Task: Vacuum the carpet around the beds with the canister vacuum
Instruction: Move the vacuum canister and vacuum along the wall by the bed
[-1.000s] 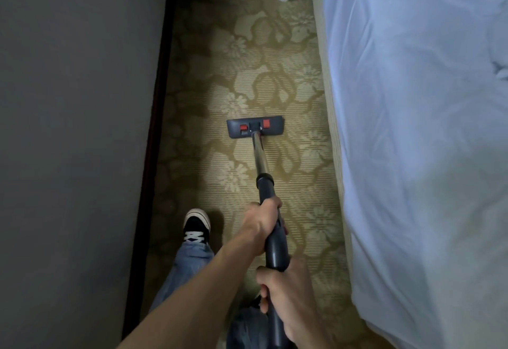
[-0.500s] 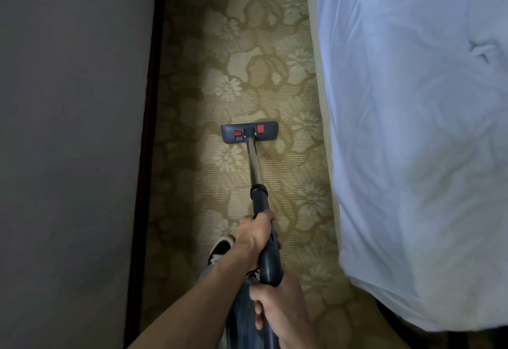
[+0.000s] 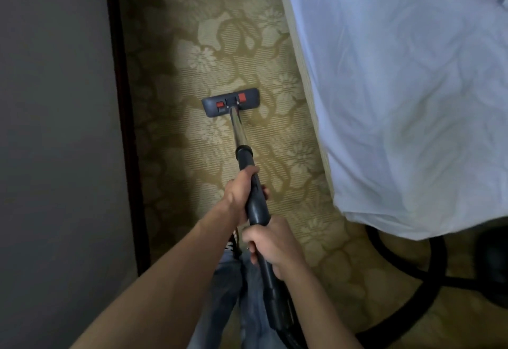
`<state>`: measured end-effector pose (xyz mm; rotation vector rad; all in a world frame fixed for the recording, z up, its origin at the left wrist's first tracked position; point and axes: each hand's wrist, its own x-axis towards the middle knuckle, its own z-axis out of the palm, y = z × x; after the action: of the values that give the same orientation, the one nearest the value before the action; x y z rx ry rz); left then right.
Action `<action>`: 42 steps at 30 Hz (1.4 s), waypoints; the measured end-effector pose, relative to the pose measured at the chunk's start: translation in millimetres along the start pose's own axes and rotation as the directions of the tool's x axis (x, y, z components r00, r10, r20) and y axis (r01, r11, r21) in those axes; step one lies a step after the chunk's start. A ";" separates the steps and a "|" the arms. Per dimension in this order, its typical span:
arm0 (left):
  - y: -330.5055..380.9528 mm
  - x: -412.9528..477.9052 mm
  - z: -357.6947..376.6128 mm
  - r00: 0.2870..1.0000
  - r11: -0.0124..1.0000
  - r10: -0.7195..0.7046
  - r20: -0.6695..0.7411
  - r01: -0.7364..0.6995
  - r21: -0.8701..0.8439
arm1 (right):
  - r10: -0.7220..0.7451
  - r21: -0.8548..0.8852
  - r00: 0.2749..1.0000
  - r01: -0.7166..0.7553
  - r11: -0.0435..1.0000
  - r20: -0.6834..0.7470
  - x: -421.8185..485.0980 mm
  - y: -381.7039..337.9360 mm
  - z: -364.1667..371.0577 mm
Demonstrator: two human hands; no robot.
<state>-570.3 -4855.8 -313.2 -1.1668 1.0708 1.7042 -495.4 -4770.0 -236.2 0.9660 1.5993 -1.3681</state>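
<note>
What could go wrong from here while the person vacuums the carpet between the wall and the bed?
1. The black hose loops on the carpet below the bed corner, right of the person's legs; on a step back, a foot may catch in it.
2. The white sheet hangs low beside the floor head; suction might pull it in if the head drifts right.

The green carpet (image 3: 192, 156) with flowers fills the middle. The vacuum's floor head (image 3: 230, 102) sits flat on it. A black hose (image 3: 431, 280) curls at the lower right, by the bed (image 3: 398, 101).
</note>
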 end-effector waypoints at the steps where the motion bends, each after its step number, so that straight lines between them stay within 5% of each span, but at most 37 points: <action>1: -1.4 -3.8 -1.2 0.999 1.000 -0.005 0.034 0.005 0.016 | -0.008 0.013 1.000 0.008 1.000 0.000 2.1 1.6 1.3; 5: -13.9 -12.3 1.1 0.991 0.998 0.016 0.136 -0.024 0.058 | -0.027 0.027 0.999 0.027 0.999 -0.018 8.9 10.4 -2.7; 12: -49.7 -10.8 11.0 0.996 0.989 0.086 0.032 -0.089 0.118 | -0.016 0.005 1.000 0.016 1.000 -0.002 8.3 45.8 -16.1; 32: -229.6 -60.9 79.1 0.999 0.989 -0.036 -0.008 0.037 0.147 | 0.001 -0.087 0.999 0.003 0.996 0.052 -59.1 202.0 -127.9; 42: -237.8 -78.7 85.9 0.999 0.991 -0.036 -0.014 0.034 -0.128 | -0.137 -0.178 0.989 0.126 0.976 -0.052 -88.4 201.5 -132.9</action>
<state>-354.8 -4708.8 -267.6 -1.2745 0.9570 1.7597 -288.8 -4617.9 -218.6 0.8187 1.8269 -1.2699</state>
